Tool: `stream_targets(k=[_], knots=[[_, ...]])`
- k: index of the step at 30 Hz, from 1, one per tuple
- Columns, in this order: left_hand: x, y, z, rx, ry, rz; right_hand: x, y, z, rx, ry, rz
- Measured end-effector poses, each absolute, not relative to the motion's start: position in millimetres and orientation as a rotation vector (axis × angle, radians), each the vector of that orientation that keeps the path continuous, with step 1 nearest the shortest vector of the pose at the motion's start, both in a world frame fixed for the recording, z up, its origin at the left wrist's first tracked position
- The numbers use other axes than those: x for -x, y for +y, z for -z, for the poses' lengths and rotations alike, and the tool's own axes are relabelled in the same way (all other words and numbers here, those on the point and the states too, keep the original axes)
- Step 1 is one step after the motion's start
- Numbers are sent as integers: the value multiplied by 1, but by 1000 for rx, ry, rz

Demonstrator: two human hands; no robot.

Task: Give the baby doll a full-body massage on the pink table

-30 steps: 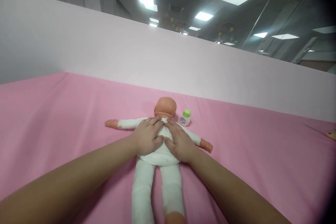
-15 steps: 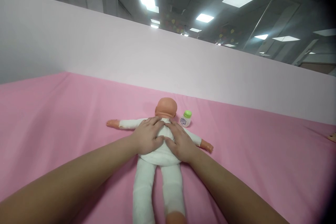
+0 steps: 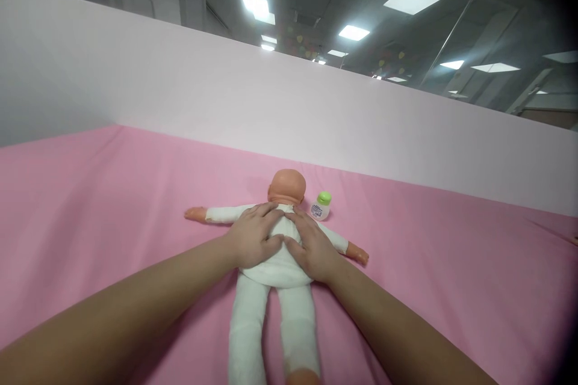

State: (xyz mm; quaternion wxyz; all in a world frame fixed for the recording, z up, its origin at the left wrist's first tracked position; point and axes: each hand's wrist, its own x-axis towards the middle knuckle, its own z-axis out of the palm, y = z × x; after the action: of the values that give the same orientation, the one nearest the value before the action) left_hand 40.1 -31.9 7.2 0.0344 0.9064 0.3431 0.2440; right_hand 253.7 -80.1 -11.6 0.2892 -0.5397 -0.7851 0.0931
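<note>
A baby doll (image 3: 276, 274) with a white cloth body lies face down, its arms stretched out to both sides and the back of its bare head turned up. My left hand (image 3: 254, 236) rests flat on the left side of its upper back, fingers pointing toward the neck. On the right side of the back lies my right hand (image 3: 313, 245), also flat with its fingers extended. The two thumbs point toward each other near the spine. Just right of the doll's head stands a small clear bottle (image 3: 321, 207) with a green cap and a printed label.
Pink cloth (image 3: 433, 264) covers the surface under the doll, with soft folds in it. A white wall or panel (image 3: 226, 90) rises behind it, with dark glass above reflecting ceiling lights. Part of a small object shows at the right edge.
Both hands keep their places on the doll's back. The whole view has shifted very slightly; the doll and bottle have not visibly moved on the cloth.
</note>
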Motion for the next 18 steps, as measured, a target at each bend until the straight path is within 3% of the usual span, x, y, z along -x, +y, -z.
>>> stream_targets(k=[5, 9, 12, 18], knots=[[-21, -29, -21, -2715, 1311, -844, -253, -87, 7, 1467, -2055, -62], [-7, -18, -31, -2605, 1486, -550, -251, -89, 7, 1524, -2035, 28], [-1, -9, -32, -2446, 1434, -377, -251, -87, 8, 1518, -2032, 36], [10, 5, -29, -1644, 1031, -369, -254, -86, 9, 1552, -1997, -67]])
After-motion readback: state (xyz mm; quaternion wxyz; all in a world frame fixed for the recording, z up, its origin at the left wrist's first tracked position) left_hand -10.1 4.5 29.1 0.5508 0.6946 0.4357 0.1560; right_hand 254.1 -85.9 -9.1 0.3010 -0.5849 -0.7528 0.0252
